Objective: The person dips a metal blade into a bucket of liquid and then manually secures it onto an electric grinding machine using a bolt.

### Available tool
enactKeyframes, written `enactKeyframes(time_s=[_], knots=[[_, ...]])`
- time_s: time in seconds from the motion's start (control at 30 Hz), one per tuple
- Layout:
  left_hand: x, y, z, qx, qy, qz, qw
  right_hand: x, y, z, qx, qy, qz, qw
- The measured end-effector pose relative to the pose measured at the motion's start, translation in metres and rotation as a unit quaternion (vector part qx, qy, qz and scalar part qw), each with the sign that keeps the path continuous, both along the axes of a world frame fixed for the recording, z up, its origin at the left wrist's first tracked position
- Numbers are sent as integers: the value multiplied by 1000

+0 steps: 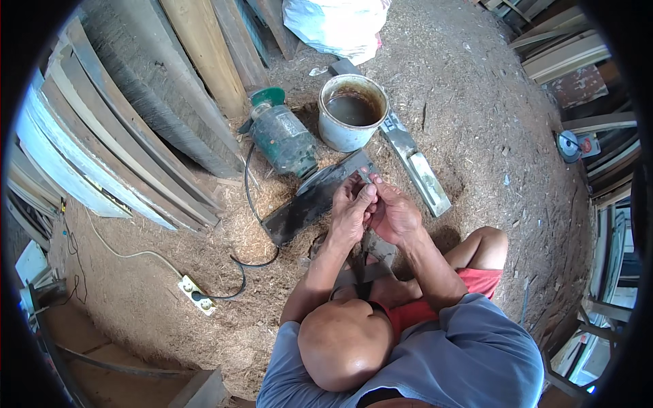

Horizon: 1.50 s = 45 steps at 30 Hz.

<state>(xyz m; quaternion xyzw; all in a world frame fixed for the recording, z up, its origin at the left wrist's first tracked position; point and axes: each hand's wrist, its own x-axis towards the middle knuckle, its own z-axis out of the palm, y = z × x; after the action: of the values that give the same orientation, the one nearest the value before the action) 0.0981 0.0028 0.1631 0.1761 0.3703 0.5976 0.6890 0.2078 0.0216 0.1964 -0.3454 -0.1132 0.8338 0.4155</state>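
Note:
My left hand (351,212) and my right hand (397,213) meet in front of me, fingertips closed together. Between them is a small greyish piece (366,177), too small to name; the fingers hide most of it. Just beyond the hands lies a dark, flat board (303,207), set at a slant on the ground. A worn green electric grinder motor (282,139) sits behind this board. A whitish bucket (345,141) with murky liquid stands farther off. To its right, a pale rectangular block (425,175) rests on a long narrow board (401,141).
A black cord (253,265) runs from the motor to a white power strip (196,294) at left. Timber planks (129,115) lean along the left. A white sack (337,27) lies at the back; more boards (568,58) are stacked at right. Sawdust covers the ground.

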Motion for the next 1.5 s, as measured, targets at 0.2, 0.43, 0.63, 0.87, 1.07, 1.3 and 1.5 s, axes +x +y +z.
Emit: enactKeyframes(time_s=[0.2, 0.43, 0.63, 0.87, 1.07, 1.3, 1.5], knots=[[-3, -2, -1, 9, -15, -9, 1000, 2, 0, 3, -22, -2, 12, 1000], [-16, -7, -6, 192, 6, -32, 981, 16, 0, -2, 19, -14, 81, 996], [-27, -14, -10, 182, -162, -81, 966, 22, -6, -9, 81, -45, 140, 986], [-33, -18, -26, 153, -235, -84, 956, 9, -15, -10, 110, -71, 175, 976], [-35, -21, -34, 140, -248, -76, 956, 6, -19, -14, 89, -72, 171, 979], [-37, -23, -40, 147, -224, -79, 960, 10, -17, -17, 53, -24, 180, 982], [-41, -23, -34, 133, -220, -79, 963, 10, -18, -20, 57, -29, 198, 978]])
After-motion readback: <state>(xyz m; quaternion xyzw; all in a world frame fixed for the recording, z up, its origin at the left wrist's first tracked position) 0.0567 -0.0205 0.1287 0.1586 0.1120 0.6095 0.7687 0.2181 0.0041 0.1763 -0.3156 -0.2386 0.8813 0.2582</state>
